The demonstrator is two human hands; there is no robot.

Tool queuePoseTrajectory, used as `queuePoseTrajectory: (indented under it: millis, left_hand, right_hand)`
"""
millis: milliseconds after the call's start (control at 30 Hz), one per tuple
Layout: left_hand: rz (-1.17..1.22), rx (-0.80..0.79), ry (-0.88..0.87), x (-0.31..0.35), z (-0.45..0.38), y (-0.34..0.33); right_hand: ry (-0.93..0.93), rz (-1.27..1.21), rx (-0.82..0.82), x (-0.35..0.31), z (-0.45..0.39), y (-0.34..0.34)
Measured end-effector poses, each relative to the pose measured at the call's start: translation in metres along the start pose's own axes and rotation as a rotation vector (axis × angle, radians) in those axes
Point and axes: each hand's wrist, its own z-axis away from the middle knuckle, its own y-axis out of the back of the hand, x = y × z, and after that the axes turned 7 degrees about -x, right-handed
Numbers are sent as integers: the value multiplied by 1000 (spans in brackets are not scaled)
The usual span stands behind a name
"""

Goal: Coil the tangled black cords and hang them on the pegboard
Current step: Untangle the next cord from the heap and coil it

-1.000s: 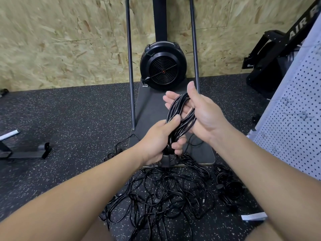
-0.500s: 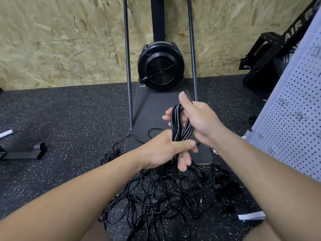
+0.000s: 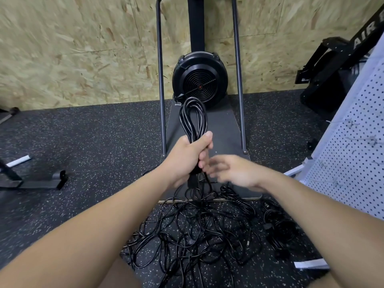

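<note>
the coiled cord [image 3: 194,119] is glossy black, as is the tangled pile of cords [image 3: 197,231] on the floor [image 3: 93,138], which is dark rubber flecked with pale specks. the fan housing [image 3: 200,80] is black with a small red centre. the wall [image 3: 72,48] is tan chipboard, flaked and mottled. the pegboard [image 3: 357,146] is white with rows of dark holes.

— Where does the coiled black cord bundle [image 3: 194,119] sit?
— Centre of the frame, upright in the left hand [image 3: 187,156], in front of the round black fan housing [image 3: 200,80] against the chipboard wall [image 3: 72,48].
— And the right hand [image 3: 234,171]?
— Just right of and below the left, its fingers [image 3: 209,168] beside the cord.
— The rest?
— The tangled black cord pile [image 3: 197,227] lies on the speckled rubber floor [image 3: 93,138], lower centre. A white perforated pegboard [image 3: 357,142] stands at the right edge.
</note>
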Motion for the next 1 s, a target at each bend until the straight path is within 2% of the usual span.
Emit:
queuePoseTrajectory:
  millis: [100,167,333,433,500,567,700,867,933,1000]
  left_hand:
    - [41,38,22,-2,-4,6]
    - [50,85,22,-1,-6,13]
    - [-177,331,40,-6,-15,47]
    - [-373,418,71,-9,-17,54]
    - [-391,372,81,-7,-14,43]
    - [-376,245,106,1,-6,24]
    - [-296,22,249,7,8,-7]
    - [-324,-289,99,-10,5,0]
    - [-495,-267,115,-17,4,4]
    - [-676,-169,136,-23,4,4]
  right_hand:
    - [-34,126,-191,13,-2,-13]
    - [-37,220,-192,17,-3,-16]
    - [-64,478,-47,-10,15,2]
    - [126,314,139,-39,26,6]
    - [277,84,123,-53,32,3]
    - [349,-87,106,-59,31,-3]
    - [257,-271,272,-53,19,-5]
    - [162,-130,393,-52,23,-5]
    - [160,-14,452,-53,28,0]
    - [154,243,542,-52,29,6]
